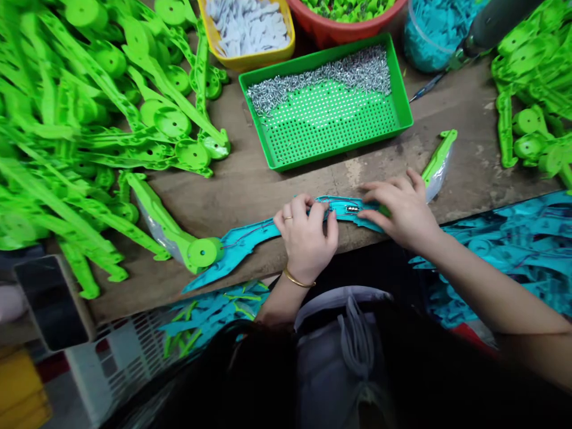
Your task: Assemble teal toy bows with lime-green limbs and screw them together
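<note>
A long, curved blue plastic toy bow half [250, 241] lies near the table's front edge, inner side up, with thin wires along it and small metal coils near its middle. My left hand [308, 235] has its fingers curled onto the blue piece, thumb and fingertips pinching at its wired middle. Over its right part is my right hand [402, 208], fingers spread, the thumb touching the piece near the coils. A green limb [167, 229] with a round disc joins the left end. Another green limb [440, 161] extends beyond my right hand, which hides its joint.
A green basket [330, 131] holds many screws. Behind stand a yellow tub [290, 44] of whitish pieces, a red bowl [339, 37] and a clear tub of blue parts [424, 39]. Green limbs [89, 119] pile up at left. A power tool [496, 27] hangs at upper right.
</note>
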`<control>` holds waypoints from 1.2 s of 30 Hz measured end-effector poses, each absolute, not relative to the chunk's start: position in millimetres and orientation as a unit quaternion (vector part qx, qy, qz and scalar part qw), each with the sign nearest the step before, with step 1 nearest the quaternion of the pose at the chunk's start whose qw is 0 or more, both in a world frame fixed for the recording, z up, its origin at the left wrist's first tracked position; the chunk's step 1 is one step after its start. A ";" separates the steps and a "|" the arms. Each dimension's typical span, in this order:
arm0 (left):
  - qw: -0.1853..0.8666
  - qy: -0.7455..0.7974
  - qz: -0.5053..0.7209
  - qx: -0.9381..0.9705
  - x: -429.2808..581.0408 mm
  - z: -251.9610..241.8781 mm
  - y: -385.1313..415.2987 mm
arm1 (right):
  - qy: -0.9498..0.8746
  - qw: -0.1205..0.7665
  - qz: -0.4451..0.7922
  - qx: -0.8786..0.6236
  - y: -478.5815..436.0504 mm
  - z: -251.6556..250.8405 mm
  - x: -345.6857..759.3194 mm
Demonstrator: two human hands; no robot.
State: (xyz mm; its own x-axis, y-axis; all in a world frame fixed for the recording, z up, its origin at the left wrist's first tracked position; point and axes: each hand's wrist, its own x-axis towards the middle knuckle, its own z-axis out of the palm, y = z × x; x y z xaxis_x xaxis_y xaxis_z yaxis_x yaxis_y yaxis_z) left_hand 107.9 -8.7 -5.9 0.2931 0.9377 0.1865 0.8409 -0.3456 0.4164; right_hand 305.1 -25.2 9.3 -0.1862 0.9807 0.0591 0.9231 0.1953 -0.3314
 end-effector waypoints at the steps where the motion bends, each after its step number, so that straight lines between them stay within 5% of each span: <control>1: 0.119 0.562 0.199 0.794 108.4 -5.4 -8.4 | -0.758 0.121 0.112 -0.631 -24.5 8.2 306.7; 13: 0.110 0.578 0.182 0.788 113.5 -3.9 -4.7 | -0.823 0.099 -0.032 -0.559 -52.7 15.5 323.8; 19: 0.219 0.498 0.252 0.800 84.4 6.5 -9.1 | -0.815 0.191 0.018 -0.547 -30.6 24.6 307.6; 36: 0.169 0.551 0.252 0.777 80.6 -2.7 -8.7 | -0.826 0.184 0.105 -0.523 -6.9 3.4 262.9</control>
State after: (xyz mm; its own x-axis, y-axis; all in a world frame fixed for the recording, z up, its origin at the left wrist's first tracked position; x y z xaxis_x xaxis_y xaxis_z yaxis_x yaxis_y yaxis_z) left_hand 80.6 -8.7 -2.7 0.2658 0.9417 0.2060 0.7715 -0.3360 0.5403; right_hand 262.9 -6.9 3.4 -0.3854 0.9022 0.1938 0.8248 0.4310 -0.3659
